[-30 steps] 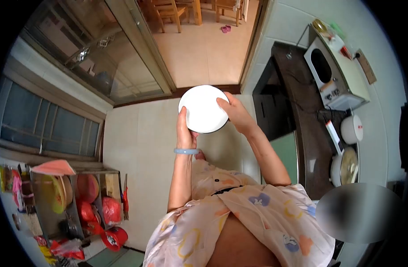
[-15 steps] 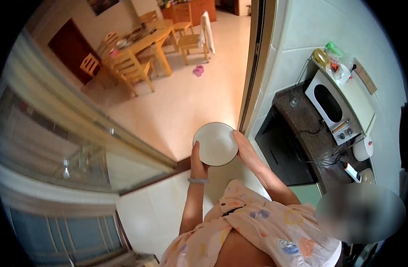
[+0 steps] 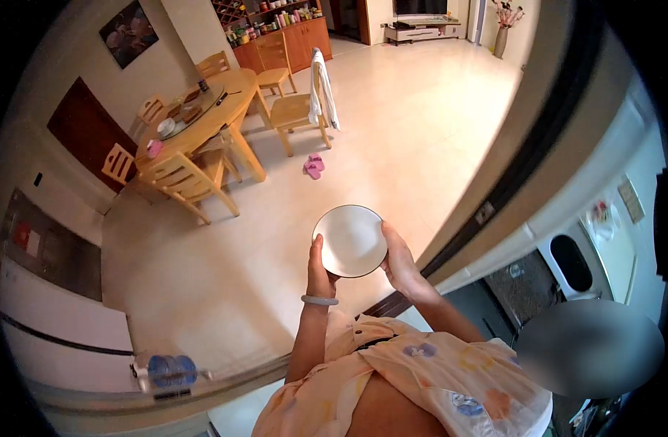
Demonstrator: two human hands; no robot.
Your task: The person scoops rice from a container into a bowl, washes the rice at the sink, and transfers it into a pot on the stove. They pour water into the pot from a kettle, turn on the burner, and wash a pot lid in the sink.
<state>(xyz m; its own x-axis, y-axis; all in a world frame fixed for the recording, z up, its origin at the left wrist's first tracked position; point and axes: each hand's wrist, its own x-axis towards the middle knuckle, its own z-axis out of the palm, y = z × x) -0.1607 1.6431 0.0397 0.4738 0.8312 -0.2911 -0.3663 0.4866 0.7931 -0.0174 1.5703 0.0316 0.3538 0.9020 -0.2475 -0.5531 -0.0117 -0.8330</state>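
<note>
White dish [image 3: 351, 242], dark line round its rim, and I have it up in the air in front of the patterned clothing [image 3: 421, 371], face up towards the camera. My left hand [image 3: 321, 268] grips its left side, thumb laid over the rim and the other fingers mostly hidden beneath; a pale bracelet [image 3: 319, 300] circles that wrist. My right hand [image 3: 399, 261] clasps the opposite side, thumb at the rim, and how its remaining fingers sit underneath I can't tell.

Close by on the right, the door frame [image 3: 509, 175] slants across, with the microwave [image 3: 571, 264] beyond its edge. Low on the left lies a blue water bottle [image 3: 172, 370]. Out over the pale floor [image 3: 392, 153] I see pink slippers [image 3: 314, 166], then a wooden chair [image 3: 290, 111] with a white cloth [image 3: 321, 93] over its back. To its left comes the wooden table [image 3: 236, 120], dishes on top and more chairs around it. Farther back stand a reddish cabinet [image 3: 305, 44], a low TV stand [image 3: 421, 31] and, over to the right, a vase [image 3: 501, 42] of flowers.
</note>
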